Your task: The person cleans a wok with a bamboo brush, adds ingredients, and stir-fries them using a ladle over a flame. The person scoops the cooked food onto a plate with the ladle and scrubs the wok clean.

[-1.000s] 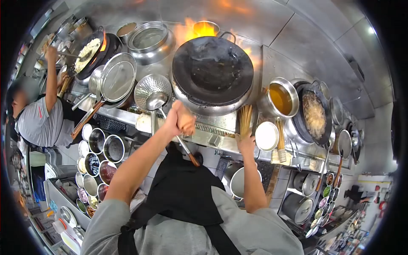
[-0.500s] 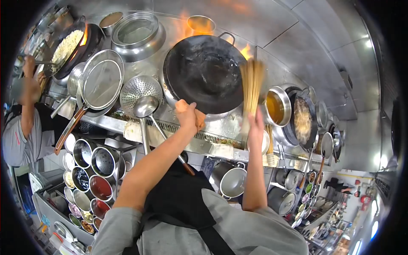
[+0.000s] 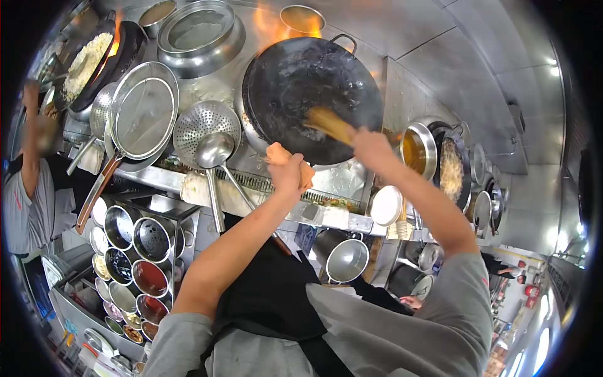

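A large black wok [image 3: 301, 81] sits on the burner, tilted, with flames behind it and a wet, steaming inner surface. My left hand [image 3: 290, 174] is closed on a folded orange cloth [image 3: 276, 153] at the wok's near rim. Whatever part of the wok lies under the cloth is hidden. In my right hand [image 3: 372, 149] is a bamboo wok brush [image 3: 330, 124], its bristles against the inside of the wok. A perforated skimmer [image 3: 195, 125] and a steel ladle [image 3: 214, 149] rest left of the wok.
A mesh strainer [image 3: 146, 107] lies farther left, below a lidded steel pot [image 3: 200, 38]. To the right are a pan of yellow liquid [image 3: 414, 151] and a wok of frying food [image 3: 450, 169]. Another person [image 3: 31, 201] works at a wok of rice-like food [image 3: 88, 66].
My right hand has brought the brush from upright beside the wok down into it. The wok now steams more. My left hand keeps the cloth at the rim, shifted slightly right.
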A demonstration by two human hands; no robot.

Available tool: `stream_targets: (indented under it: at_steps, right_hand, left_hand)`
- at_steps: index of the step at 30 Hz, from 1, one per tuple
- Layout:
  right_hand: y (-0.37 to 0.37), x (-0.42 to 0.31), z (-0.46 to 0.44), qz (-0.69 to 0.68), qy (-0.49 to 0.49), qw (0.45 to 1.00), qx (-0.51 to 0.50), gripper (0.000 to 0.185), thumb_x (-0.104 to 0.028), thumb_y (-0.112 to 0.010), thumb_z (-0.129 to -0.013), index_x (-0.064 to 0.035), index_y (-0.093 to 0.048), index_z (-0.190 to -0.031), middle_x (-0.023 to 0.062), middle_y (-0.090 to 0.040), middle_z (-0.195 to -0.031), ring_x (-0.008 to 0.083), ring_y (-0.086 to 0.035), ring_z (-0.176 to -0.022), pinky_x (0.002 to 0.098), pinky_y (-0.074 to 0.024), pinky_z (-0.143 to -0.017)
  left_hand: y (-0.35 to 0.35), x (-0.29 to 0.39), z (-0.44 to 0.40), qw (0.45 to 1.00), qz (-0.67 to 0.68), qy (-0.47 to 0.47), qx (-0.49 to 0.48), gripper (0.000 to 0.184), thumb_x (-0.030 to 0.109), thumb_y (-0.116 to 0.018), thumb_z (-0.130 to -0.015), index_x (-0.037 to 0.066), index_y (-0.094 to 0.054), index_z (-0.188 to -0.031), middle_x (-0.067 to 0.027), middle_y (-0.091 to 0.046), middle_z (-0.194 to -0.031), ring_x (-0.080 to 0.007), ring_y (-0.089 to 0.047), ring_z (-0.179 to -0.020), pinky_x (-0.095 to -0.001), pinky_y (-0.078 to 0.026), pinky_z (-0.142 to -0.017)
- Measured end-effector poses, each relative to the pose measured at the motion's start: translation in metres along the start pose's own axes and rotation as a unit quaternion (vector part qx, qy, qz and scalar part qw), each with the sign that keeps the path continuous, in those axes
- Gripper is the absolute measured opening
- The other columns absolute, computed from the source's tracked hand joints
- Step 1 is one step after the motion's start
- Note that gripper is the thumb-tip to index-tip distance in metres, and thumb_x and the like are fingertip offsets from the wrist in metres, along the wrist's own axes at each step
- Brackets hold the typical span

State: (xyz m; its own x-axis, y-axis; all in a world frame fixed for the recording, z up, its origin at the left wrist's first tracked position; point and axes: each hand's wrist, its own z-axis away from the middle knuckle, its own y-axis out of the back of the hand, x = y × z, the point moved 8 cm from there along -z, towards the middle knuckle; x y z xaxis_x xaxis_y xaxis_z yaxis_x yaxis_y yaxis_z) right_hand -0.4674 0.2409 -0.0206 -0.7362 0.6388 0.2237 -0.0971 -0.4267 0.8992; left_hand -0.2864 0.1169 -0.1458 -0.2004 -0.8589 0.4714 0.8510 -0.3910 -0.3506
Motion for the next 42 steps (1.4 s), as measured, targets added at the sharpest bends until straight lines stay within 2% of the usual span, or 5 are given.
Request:
stream_targets:
  at_steps: [6,11,17,33,42]
  right_hand:
    - [0.029,0.004,-0.13,-0.164,-0.083,0.982,0.043,0.034,-0.02,-0.064,-0.086,-0.0071,-0.072,-0.116,0.0212,-0.073,-0.112,0.0382,-0.072,-0.103,0.0492,-0.0579,-0.087]
    - [0.031,-0.079,-0.024,-0.117,0.057,0.983,0.131,0.026,-0.016,-0.059,-0.09,0.0002,-0.066,-0.109,0.0226,-0.072,-0.101,0.0378,-0.074,-0.092,0.047,-0.0598,-0.082]
    - [-0.007,0.054,-0.053,-0.064,-0.108,0.986,0.111,0.031,-0.019,-0.06,-0.091,-0.0057,-0.066,-0.12,0.0209,-0.074,-0.108,0.0374,-0.074,-0.097,0.0483,-0.0586,-0.085]
    - [0.027,-0.02,-0.091,-0.177,-0.087,0.978,0.068,0.028,-0.019,-0.064,-0.084,0.0017,-0.074,-0.099,0.0261,-0.073,-0.107,0.033,-0.073,-0.106,0.0457,-0.059,-0.085]
    - [0.016,-0.005,-0.103,-0.17,-0.095,0.977,0.087,0.038,-0.015,-0.056,-0.088,-0.006,-0.066,-0.124,0.0231,-0.073,-0.109,0.0401,-0.072,-0.101,0.0489,-0.0584,-0.086]
  left_hand:
    - [-0.002,-0.008,-0.019,0.998,0.016,-0.046,0.042,0.023,0.004,-0.062,-0.085,0.001,-0.049,-0.103,-0.0182,-0.061,-0.084,-0.034,-0.065,-0.059,-0.046,-0.049,-0.037]
    - [-0.002,-0.007,-0.021,0.997,0.016,-0.079,-0.006,0.027,0.004,-0.061,-0.086,0.005,-0.045,-0.107,-0.0197,-0.06,-0.085,-0.0341,-0.063,-0.057,-0.0467,-0.048,-0.036]
    - [0.001,-0.013,-0.037,0.993,0.01,-0.12,-0.018,0.028,0.003,-0.059,-0.086,0.007,-0.041,-0.107,-0.0171,-0.058,-0.084,-0.0335,-0.062,-0.055,-0.0471,-0.047,-0.035]
    - [-0.007,0.019,0.022,0.99,-0.028,-0.139,-0.005,0.028,-0.001,-0.056,-0.086,0.004,-0.042,-0.11,-0.0187,-0.058,-0.087,-0.0355,-0.065,-0.06,-0.0504,-0.051,-0.038]
    - [-0.003,-0.003,-0.017,0.994,0.003,-0.099,-0.054,0.047,0.0,-0.059,-0.083,0.006,-0.036,-0.123,-0.0188,-0.057,-0.095,-0.0329,-0.067,-0.064,-0.0455,-0.055,-0.041]
